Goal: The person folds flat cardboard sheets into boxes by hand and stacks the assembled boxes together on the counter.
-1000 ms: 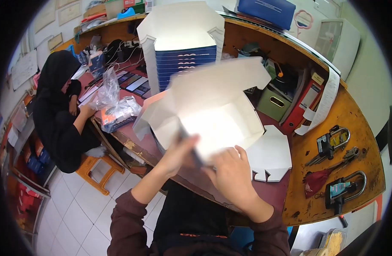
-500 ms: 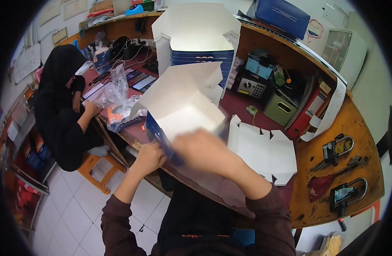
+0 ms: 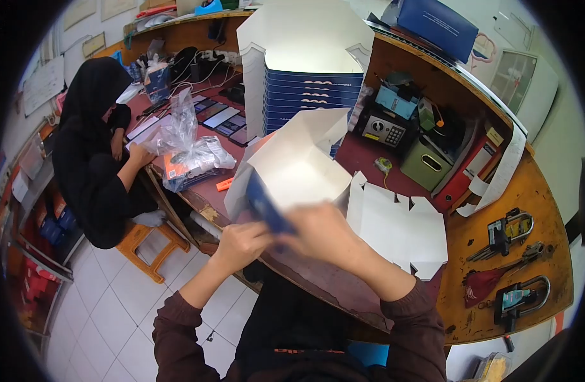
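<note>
A partly folded cardboard box (image 3: 303,175), white inside and dark blue outside, stands tilted in front of me with its flaps up. My left hand (image 3: 243,246) is closed at the box's near left corner, gripping the edge of the blue side panel. On the same near corner, my right hand (image 3: 321,230) has its fingers curled around the board; they are somewhat smeared by motion. A flat white cardboard blank (image 3: 397,223) with notched edges lies right of the box. Behind it rises a tall stack of nested blue boxes (image 3: 314,95).
A person (image 3: 92,153) in black sits at the left, one hand near phones. A clear plastic bag (image 3: 187,143) and an orange marker (image 3: 224,184) lie on the desk. A small safe (image 3: 383,129) stands behind; padlocks (image 3: 520,297) and keys are at the right.
The blue side panel has swung up at the near left corner, with both hands still on it. The whole view has shifted slightly, so the desk things appear farther right.
</note>
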The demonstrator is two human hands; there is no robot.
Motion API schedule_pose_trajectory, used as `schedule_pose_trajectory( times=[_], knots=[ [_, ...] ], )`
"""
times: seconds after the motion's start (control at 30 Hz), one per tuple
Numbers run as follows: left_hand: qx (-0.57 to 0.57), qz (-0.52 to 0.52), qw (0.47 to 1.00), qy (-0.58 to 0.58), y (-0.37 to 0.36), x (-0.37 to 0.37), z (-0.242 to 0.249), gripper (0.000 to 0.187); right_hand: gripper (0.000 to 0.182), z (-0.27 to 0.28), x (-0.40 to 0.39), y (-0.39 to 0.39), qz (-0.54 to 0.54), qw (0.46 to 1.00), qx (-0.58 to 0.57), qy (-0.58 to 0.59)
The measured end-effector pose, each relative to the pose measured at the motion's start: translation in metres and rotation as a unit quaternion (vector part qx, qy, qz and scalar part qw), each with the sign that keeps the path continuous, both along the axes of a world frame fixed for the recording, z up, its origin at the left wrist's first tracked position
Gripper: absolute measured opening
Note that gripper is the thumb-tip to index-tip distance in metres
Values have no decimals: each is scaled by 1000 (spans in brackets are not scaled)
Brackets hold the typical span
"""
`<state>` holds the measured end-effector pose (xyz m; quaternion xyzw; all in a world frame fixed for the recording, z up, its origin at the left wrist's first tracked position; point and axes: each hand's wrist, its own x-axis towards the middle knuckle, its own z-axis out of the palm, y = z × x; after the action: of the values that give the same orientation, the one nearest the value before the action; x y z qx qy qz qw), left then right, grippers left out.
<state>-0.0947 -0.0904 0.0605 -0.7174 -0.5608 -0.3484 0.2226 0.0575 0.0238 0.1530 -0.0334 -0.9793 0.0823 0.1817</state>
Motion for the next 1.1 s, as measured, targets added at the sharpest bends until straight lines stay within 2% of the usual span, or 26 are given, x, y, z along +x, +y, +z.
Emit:
schedule_pose_trajectory(
  times=[0.23,0.33,0.4,0.53,0.63,0.7,0.8,0.87,0.9,0.93,1.0,1.07,1.1],
  knots=[
    [-20,-30,999,0,5,-4,7,17,16,-6,-7,0,-30,999,7,-29],
    [-28,-56,998,-22,7,-4,8,18,15,-4,-13,3,-39,994,17,-102],
    [-7,-45,997,-67,8,0,6,17,16,-1,-24,7,-37,968,34,-246],
    [-20,-27,998,-62,2,13,7,18,15,4,-50,10,-31,985,-30,-168],
    [-36,-23,999,-28,1,12,7,21,14,-8,-64,8,-76,990,79,-87],
    [-74,165,982,-46,7,-1,-14,23,13,-5,-60,5,-74,989,84,-94],
    [-38,204,978,18,19,-4,-34,20,15,-5,-62,3,-77,985,94,-121],
    [-11,196,980,4,22,1,-29,18,20,-18,-71,16,-62,974,93,-198],
    [-2,191,982,-5,23,0,-32,19,20,-30,-78,33,-68,974,94,-195],
    [7,186,982,-14,24,-1,-34,19,22,-46,-86,55,-27,958,4,-285],
    [11,187,982,-10,19,-1,-35,23,24,-40,-76,72,11,925,-87,-369],
    [17,192,981,-8,16,4,-30,26,38,-1,-40,76,-66,972,-155,-163],
    [50,192,980,-28,15,9,-25,31,43,5,-36,85,-180,978,-65,-88]
  ],
)
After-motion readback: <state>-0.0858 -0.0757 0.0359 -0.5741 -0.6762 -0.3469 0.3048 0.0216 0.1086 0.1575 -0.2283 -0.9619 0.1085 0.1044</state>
